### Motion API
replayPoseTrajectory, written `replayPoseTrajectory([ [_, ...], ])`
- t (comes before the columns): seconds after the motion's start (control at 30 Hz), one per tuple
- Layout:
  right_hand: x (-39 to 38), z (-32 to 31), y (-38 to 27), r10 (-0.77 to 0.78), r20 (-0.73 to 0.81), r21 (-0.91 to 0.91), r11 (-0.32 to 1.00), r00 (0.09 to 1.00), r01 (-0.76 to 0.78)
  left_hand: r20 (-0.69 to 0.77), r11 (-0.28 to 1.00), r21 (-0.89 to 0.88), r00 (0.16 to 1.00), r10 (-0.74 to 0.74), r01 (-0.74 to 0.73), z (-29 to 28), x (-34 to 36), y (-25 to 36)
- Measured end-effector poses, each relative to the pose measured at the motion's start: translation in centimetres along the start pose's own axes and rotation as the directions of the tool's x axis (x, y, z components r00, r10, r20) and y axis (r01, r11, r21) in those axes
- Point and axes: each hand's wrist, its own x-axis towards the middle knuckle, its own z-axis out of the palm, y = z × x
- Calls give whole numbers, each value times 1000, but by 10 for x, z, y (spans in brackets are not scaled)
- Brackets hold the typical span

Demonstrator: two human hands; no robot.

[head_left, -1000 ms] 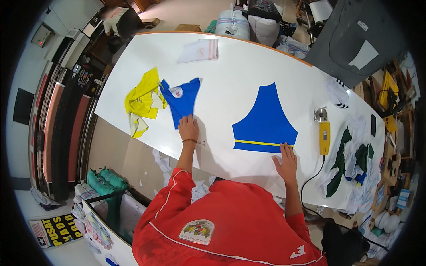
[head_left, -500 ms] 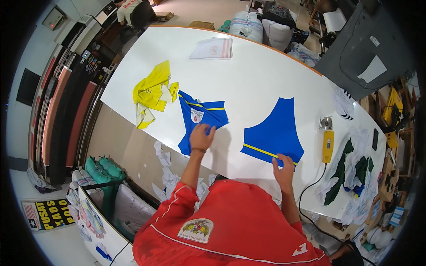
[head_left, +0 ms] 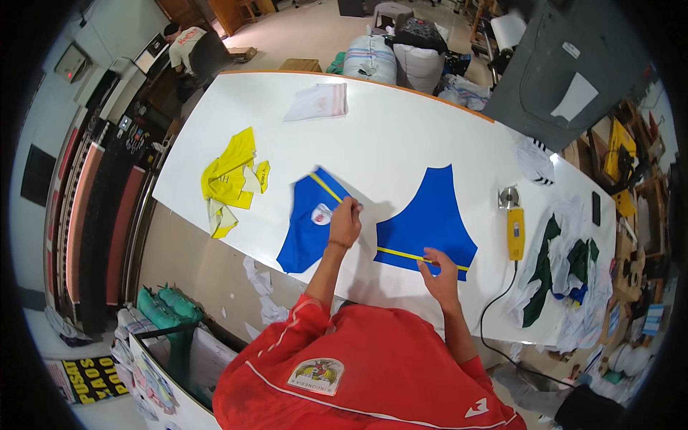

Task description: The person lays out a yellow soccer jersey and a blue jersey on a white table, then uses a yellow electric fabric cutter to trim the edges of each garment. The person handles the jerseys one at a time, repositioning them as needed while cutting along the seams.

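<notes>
My left hand (head_left: 345, 225) is closed on the right-hand edge of a blue fabric panel (head_left: 304, 233), near its yellow stripe. This panel carries a pale round badge, partly folded beside my fingers. To the right, a second blue fabric panel (head_left: 428, 208) lies flat, with a yellow stripe along its near side. My right hand (head_left: 441, 276) rests over that near edge at the stripe, thumb and fingers apart. Both panels are on the white table (head_left: 401, 129).
Yellow fabric pieces (head_left: 229, 175) lie at the left, folded pale cloth (head_left: 317, 102) at the back. A yellow handheld rotary cutter (head_left: 515, 233) stands at the right, its cord running off the near edge. Beyond are dark green and white scraps (head_left: 548, 265) and a black phone (head_left: 596, 208).
My left hand has moved up and right and taken hold of the badged panel's edge, turning the panel. My right hand stays by the other panel's stripe. The view has shifted.
</notes>
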Motion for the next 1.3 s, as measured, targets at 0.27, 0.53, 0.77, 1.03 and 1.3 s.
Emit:
replayPoseTrajectory([
  [0.27, 42, 16, -70, -390, 209, -353, 825, 897, 441, 423, 852, -522, 879, 220, 38, -115, -40, 153],
  [0.53, 66, -74, -71, -131, 424, 6, 990, 896, 142, 76, 971, -186, 983, 169, -153, -145, 17, 180],
  [0.77, 121, -141, -92, 26, 168, -152, 988, 985, 0, 185, 980, -11, 963, 198, -199, -82, 108, 147],
  [1.03, 228, -159, -31, -253, -332, -58, 967, 909, 247, 111, 869, -494, 993, 45, 16, -21, 200, 170],
  [1.3, 167, -165, 0, -94, -302, 295, 937, 949, 187, 215, 816, -574, 975, 63, 74, -21, 113, 142],
])
